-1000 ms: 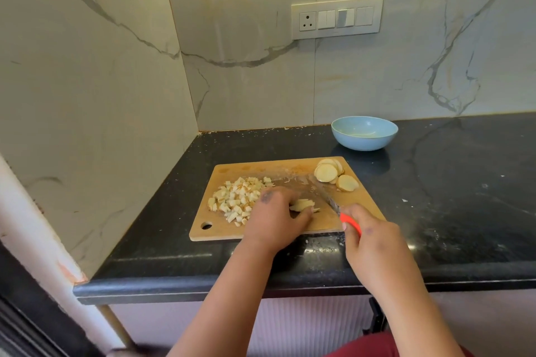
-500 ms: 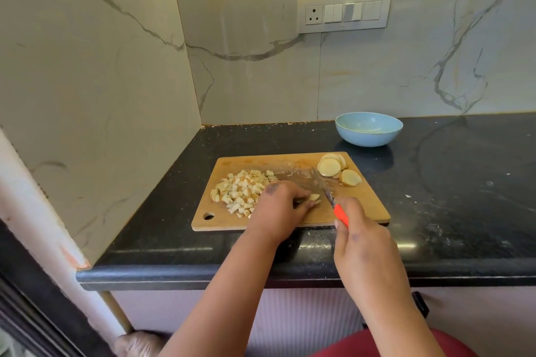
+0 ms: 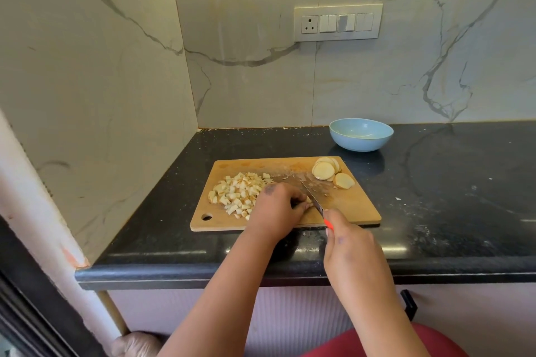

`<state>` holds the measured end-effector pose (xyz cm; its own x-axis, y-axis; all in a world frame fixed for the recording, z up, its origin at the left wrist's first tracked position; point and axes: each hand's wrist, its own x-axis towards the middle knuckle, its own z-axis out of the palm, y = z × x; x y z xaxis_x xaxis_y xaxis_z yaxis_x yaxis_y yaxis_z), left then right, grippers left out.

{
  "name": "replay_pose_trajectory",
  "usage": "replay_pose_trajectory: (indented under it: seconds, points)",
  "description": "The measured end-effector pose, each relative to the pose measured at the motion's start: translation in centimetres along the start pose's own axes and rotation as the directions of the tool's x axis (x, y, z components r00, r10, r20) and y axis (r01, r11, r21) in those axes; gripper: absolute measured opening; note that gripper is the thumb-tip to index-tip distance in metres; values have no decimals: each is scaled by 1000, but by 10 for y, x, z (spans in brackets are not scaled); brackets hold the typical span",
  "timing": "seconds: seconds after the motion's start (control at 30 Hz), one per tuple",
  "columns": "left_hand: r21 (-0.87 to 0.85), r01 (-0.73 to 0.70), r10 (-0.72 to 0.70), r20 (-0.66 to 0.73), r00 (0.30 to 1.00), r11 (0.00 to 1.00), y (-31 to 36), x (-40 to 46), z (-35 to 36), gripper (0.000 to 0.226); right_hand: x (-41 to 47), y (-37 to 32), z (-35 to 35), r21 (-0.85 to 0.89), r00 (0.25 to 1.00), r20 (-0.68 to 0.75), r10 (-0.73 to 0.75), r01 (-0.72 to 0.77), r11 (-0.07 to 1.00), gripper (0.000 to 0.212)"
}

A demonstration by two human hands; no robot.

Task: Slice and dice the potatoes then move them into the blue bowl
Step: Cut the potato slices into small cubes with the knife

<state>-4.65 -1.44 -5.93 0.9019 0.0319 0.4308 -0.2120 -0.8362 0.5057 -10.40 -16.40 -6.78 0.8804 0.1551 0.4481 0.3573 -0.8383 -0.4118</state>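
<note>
Since the earlier frame, the knife (image 3: 311, 195) has drawn in against the left hand (image 3: 277, 207), and less of the potato piece (image 3: 309, 199) shows. Left fingers are curled, pinning that piece to the cutting board (image 3: 356, 206); the right hand (image 3: 349, 243) grips the red handle. Diced potato (image 3: 236, 193) is heaped on the board's left. Uncut slices (image 3: 330, 172) remain at its far right corner. Blue bowl (image 3: 361, 134), beyond the board, appears empty. Judged roughly half done: dicing unfinished, transfer not begun
</note>
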Motion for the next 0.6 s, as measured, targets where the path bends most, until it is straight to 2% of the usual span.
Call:
replay_pose_trajectory:
  seconds: [0.27, 0.43, 0.6]
  points:
    - [-21, 52, -51, 22, 998, 998, -3, 3, 0, 18, 16, -13, -4, 16, 990, 112, 85, -87, 996, 25]
    - [-41, 72, -71, 14, 997, 997, -2, 2, 2, 16, 18, -22, -11, -50, 970, 222, 100, -91, 995, 28]
    - [-32, 90, -90, -3, 996, 995, -2, 0, 4, 20, 4, -19, -38, -96, 968, 228, 102, -82, 992, 27]
